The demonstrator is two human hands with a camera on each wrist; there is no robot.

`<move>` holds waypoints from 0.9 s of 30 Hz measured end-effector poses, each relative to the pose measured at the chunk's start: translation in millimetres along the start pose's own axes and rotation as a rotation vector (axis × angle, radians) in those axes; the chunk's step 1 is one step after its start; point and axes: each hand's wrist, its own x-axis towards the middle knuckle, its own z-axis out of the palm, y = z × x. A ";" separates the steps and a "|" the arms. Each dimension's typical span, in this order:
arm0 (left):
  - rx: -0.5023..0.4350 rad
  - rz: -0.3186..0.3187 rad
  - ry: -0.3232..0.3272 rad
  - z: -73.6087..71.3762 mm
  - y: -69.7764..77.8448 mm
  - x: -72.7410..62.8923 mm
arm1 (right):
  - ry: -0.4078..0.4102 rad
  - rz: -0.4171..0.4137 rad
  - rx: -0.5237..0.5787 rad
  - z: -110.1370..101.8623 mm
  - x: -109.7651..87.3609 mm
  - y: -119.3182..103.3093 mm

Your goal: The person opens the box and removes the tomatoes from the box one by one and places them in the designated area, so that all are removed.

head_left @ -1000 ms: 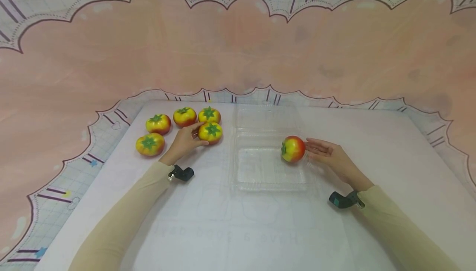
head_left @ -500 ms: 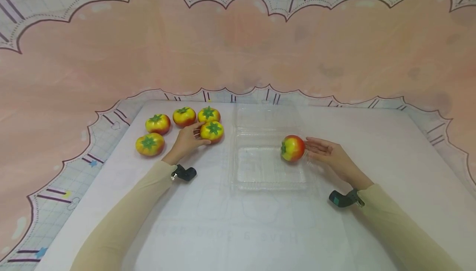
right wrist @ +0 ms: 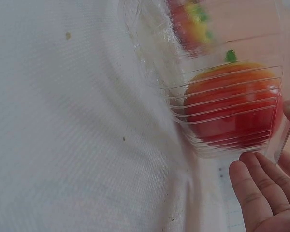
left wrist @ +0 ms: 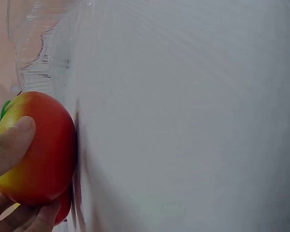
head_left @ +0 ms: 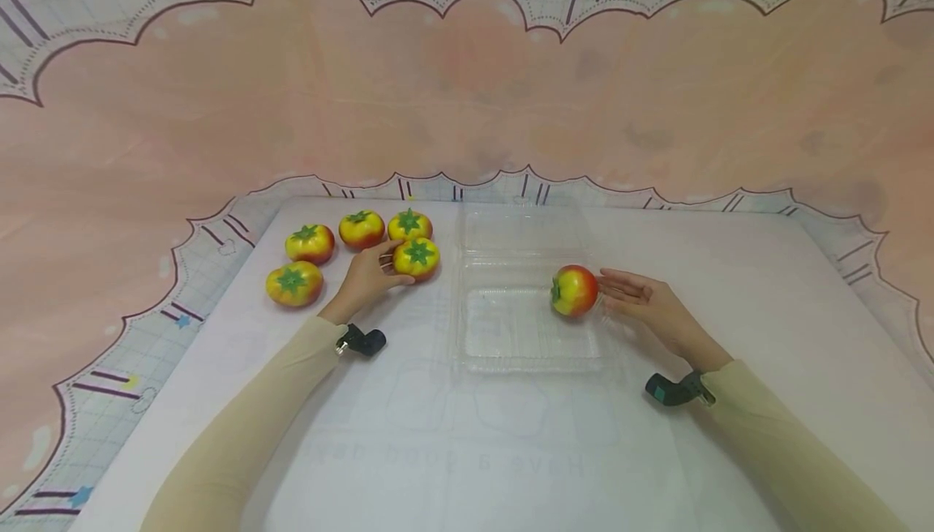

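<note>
My left hand (head_left: pixel 368 274) grips a yellow-and-red tomato (head_left: pixel 417 259) with a green star-shaped calyx. In the left wrist view, the thumb (left wrist: pixel 12 145) presses on one side of that tomato, with curled fingers on the other. A clear plastic clamshell box (head_left: pixel 533 364) lies with its lid folded back. Inside, against the right wall, one tomato (head_left: pixel 575 291) lies tipped on its side, calyx facing left. My right hand (head_left: pixel 645 305) is beside that wall with its fingers nearly straight. Through the ribbed wall, the right wrist view shows the boxed tomato (right wrist: pixel 232 106) near the fingertips.
Several more tomatoes stand on the left of the white-covered table (head_left: pixel 409 467): one tomato (head_left: pixel 410 225) behind the gripped one, another tomato (head_left: pixel 362 229) beside it, others farther left. A patterned curtain (head_left: pixel 467 94) hangs behind the table.
Over the last second, my left hand has shifted the gripped tomato slightly to the right, then stayed still. The right hand and the boxed tomato have hardly moved.
</note>
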 end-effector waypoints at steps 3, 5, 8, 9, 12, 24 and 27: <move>-0.005 -0.005 -0.001 -0.3 -2.3 -0.7 | 0.000 0.005 0.001 0.0 0.0 0.1; -0.019 -0.008 -0.001 -0.7 -3.2 -1.3 | 0.001 0.005 -0.004 0.0 0.2 0.6; -0.042 -0.006 -0.003 -1.2 -3.4 -2.7 | 0.000 -0.002 -0.009 -0.4 0.6 2.0; -0.048 -0.005 -0.003 -1.4 -3.4 -3.1 | 0.000 -0.007 -0.011 -0.5 0.8 2.3; -0.055 -0.008 -0.010 -1.1 -3.7 -2.7 | -0.001 -0.018 -0.016 -0.4 0.9 2.5; -0.059 -0.011 0.004 3.6 0.3 0.6 | 0.012 -0.011 -0.019 0.7 0.7 1.7; -0.061 -0.019 0.005 3.7 0.8 0.5 | 0.011 -0.013 -0.013 0.6 0.9 2.3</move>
